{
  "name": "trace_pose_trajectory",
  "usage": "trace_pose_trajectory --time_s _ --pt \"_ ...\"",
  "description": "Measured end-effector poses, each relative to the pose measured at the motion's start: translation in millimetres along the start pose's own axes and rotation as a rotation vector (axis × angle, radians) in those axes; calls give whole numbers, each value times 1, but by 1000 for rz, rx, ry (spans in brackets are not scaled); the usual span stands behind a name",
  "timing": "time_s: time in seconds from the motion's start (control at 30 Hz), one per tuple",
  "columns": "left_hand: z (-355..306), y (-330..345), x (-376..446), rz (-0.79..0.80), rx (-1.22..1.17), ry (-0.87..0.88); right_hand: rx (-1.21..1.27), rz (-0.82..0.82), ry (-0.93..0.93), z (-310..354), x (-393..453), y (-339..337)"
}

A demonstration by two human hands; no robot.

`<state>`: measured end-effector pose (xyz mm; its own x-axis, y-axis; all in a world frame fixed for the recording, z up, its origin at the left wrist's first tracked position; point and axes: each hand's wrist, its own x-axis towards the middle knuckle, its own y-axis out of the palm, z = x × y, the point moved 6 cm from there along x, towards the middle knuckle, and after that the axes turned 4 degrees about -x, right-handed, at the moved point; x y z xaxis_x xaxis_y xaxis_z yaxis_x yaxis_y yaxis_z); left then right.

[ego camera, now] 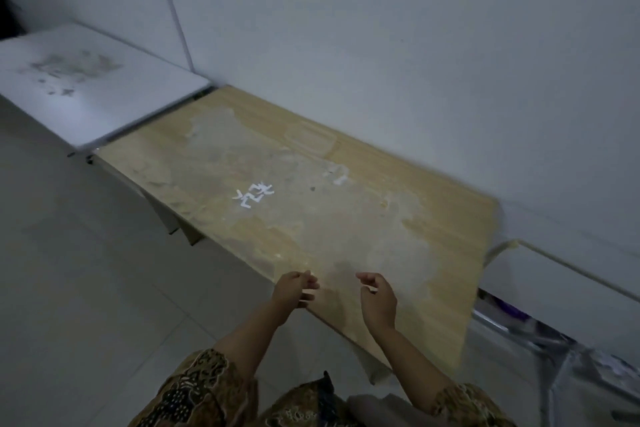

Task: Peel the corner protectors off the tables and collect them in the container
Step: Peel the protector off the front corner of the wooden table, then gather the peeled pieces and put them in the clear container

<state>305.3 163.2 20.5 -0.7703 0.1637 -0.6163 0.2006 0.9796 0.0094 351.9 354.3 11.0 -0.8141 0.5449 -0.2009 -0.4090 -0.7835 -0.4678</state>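
Dim room, pale wall [415, 45], tiled floor [86, 270], tables in a row along the wall. Then from the fingers outward: left hand [294, 293] at the near edge of the wooden table [346, 218], fingers [309, 279] loosely curled with tips drawn together, perhaps pinching something small and pale, though too blurred to say; right hand [377, 298] over the tabletop just inside that edge, fingers [366, 277] curled inward, nothing visibly held. Bare forearms behind, patterned sleeves [201, 388] below. On the worn top, a cluster of small white pieces [254, 196] near the middle, possibly peeled protectors, and another pale scrap [337, 175] further back; well apart from both hands. No container in sight. On the far right corner [498, 250] of the wooden table, a pale strip curling off, likely a protector not yet removed. Beyond the left end, a white table [97, 87] with smudges, touching or just beside the wooden one; on the right, another pale surface [571, 274] and a metal frame [519, 333] below. Probably between peels, or just beginning one at the near edge. Next move, by this reading: picking a corner, getting a fingernail under the protector's rim, pulling slowly so the adhesive lets go cleanly, then gathering the loose pieces for the container, wherever kept.
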Motion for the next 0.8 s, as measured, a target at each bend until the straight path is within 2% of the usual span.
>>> trace_pose_trajectory --time_s 0.2,0.37,0.6,0.8 --pt "-33 -120 38 -51 -13 6 45 3 16 50 6 101" --pt "-48 -192 63 -85 -69 2 54 -6 37 81 5 173" --pt "-67 -238 86 -65 -74 -24 30 2 67 107 11 228" --pt "-85 -255 134 -52 -91 -65 -26 21 53 122 61 258"
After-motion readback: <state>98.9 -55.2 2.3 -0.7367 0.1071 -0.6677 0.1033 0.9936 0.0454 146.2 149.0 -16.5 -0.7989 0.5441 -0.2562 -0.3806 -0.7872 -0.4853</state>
